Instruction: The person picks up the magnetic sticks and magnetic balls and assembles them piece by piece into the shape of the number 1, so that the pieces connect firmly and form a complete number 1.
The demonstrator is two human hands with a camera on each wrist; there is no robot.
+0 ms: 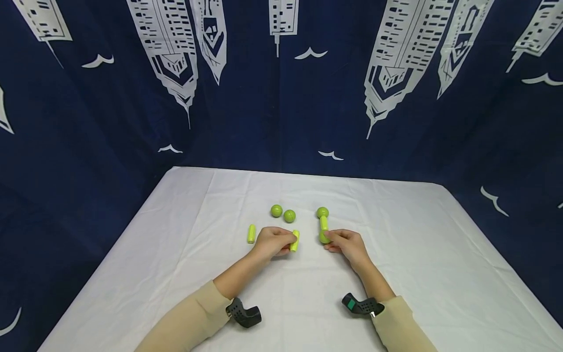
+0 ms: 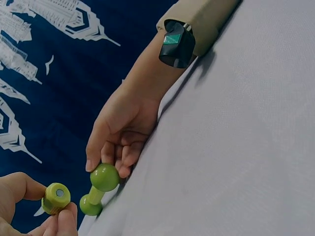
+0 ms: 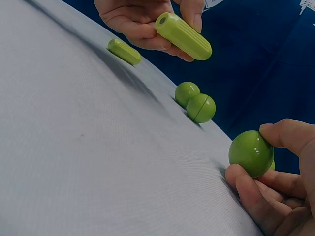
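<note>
Loose rod [image 1: 251,233] lying on desk [image 1: 303,293]; left hand [image 1: 273,241] pinching second rod [image 1: 294,243], two balls [image 1: 276,210] resting beyond; right hand [image 1: 349,246] pinching near ball [image 3: 251,153] of dumbbell piece [image 1: 323,223]. Assembly seemingly progressing; next join probably calling for aligning rod with ball.

Beige sleeves [image 1: 190,318] adjoin perforated black wrist cameras [image 1: 247,317].

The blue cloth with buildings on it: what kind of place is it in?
Perhaps a small filming corner: a white-covered table, that blue cloth hanging behind it, and black wrist devices.
</note>
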